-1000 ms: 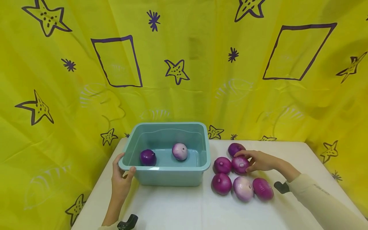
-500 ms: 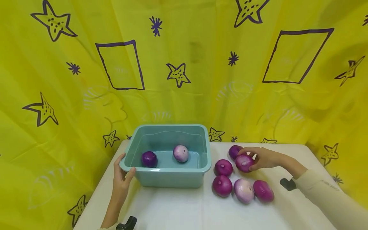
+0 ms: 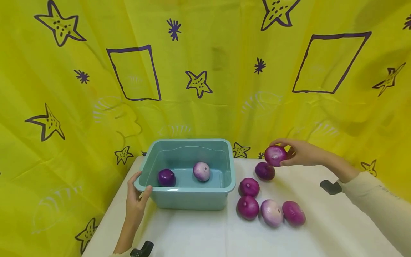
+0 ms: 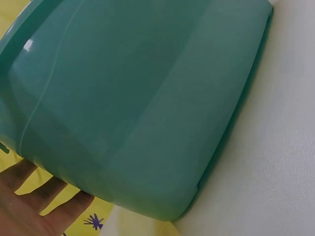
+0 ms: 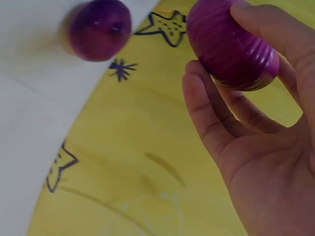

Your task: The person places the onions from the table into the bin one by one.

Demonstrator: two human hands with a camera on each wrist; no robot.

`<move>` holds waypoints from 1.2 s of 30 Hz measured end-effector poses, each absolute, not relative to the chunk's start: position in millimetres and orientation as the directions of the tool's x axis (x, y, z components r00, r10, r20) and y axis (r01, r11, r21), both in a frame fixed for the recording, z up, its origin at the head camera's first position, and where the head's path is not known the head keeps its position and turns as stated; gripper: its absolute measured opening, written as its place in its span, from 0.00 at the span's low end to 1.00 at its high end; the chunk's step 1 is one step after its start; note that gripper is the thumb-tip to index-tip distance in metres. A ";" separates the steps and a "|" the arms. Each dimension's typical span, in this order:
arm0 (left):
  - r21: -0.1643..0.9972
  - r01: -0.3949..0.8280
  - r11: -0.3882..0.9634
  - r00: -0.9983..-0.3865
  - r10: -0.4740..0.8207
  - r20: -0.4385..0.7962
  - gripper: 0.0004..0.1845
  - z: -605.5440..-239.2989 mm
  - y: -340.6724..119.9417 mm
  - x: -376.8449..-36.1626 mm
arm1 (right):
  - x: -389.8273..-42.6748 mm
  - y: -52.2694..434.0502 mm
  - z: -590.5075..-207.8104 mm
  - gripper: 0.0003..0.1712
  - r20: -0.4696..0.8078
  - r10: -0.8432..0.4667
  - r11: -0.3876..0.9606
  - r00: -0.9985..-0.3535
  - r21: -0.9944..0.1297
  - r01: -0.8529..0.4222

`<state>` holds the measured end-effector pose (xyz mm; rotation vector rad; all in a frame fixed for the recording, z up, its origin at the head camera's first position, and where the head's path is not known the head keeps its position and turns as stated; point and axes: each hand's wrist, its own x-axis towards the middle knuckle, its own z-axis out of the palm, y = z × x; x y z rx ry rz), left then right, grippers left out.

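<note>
From where I stand, the leftmost hand is the person's left hand (image 3: 136,203), its thumb over the front of the rim and its fingers along the outer end wall of a pale teal, rectangular, plastic-looking bin (image 3: 189,200); that grasp at the near left corner looks meant to keep the bin steady. Inside the bin, toward its left, sits a glossy, dark purple, round onion (image 3: 166,177), and right of it, well apart, a white-and-violet round onion (image 3: 201,171). The bin stands open side up on a white-covered table (image 3: 192,232), before a yellow curtain (image 3: 221,117) printed with dark starfish. Just right of the bin, a magenta onion with a pale tip (image 3: 249,187) and a second, plainer magenta onion (image 3: 248,207) lie one in front of the other, seemingly touching. Farther right of the bin, toward the back, rests a deep plum onion (image 3: 264,171); toward the front lies a pale, purple-streaked onion (image 3: 272,213). Raised above the plum one, a ribbed, reddish-purple onion (image 3: 275,156) is off the table, right of the bin. Right of that, an oval magenta onion (image 3: 294,213) lies beside the pale one. The right hand (image 3: 303,153) grips the ribbed onion, thumb on one side and fingers opposite, probably because its round, shiny skin needs support from both sides.
</note>
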<state>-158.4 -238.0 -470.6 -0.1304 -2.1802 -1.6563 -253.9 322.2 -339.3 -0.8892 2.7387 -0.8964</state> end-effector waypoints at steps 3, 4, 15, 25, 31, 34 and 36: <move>0.900 0.325 0.291 -0.910 -0.163 0.381 0.33 -472.6 -237.9 -159.2 | -257.0 320.2 -325.7 0.36 0.123 -0.543 0.660 -0.831 -0.550 -0.512; 0.900 0.325 0.292 -0.909 -0.166 0.382 0.33 -473.0 -237.6 -159.2 | -258.0 319.8 -322.0 0.36 0.148 -0.532 0.664 -0.834 -0.539 -0.519; 0.899 0.325 0.294 -0.905 -0.178 0.385 0.33 -477.4 -235.6 -160.6 | -264.6 312.9 -303.4 0.40 0.314 -0.245 0.661 -0.917 -0.638 -0.395; 0.902 0.312 0.297 -0.906 -0.194 0.377 0.32 -477.3 -234.9 -161.1 | -269.2 311.9 -311.3 0.40 0.381 -0.135 0.651 -0.915 -0.662 -0.372; 0.907 0.304 0.293 -0.908 -0.198 0.369 0.33 -477.4 -234.9 -160.1 | -269.1 307.4 -310.7 0.40 0.379 -0.156 0.631 -0.912 -0.673 -0.387; 0.907 0.310 0.285 -0.909 -0.191 0.371 0.33 -476.9 -234.6 -159.8 | -271.4 303.9 -308.8 0.40 0.379 -0.159 0.638 -0.912 -0.665 -0.387; 0.907 0.313 0.281 -0.909 -0.188 0.372 0.33 -476.8 -234.5 -159.9 | -274.2 299.7 -307.4 0.40 0.379 -0.169 0.643 -0.910 -0.657 -0.393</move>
